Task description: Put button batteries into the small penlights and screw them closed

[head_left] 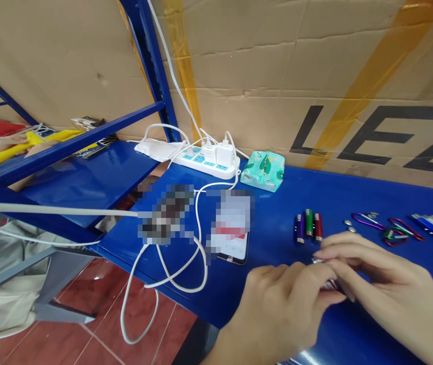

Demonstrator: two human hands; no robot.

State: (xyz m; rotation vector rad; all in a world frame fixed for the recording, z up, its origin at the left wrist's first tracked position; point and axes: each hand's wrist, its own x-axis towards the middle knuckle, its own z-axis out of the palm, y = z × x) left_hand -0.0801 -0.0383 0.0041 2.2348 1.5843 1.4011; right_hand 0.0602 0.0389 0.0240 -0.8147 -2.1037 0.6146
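Blue worktop (pixel 277 203) carries a white power strip (pixel 204 159), then our left hand (pixel 284 304) and right hand (pixel 376 274), fingers pinched together on a small silver piece (pixel 318 260) just below three mini flashlights (pixel 308 225).

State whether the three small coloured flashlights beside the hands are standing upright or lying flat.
Lying flat: the three small flashlights rest on their sides, side by side, on the blue table.

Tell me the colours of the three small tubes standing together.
Small tubes: purple, green, red, left to right; head view.
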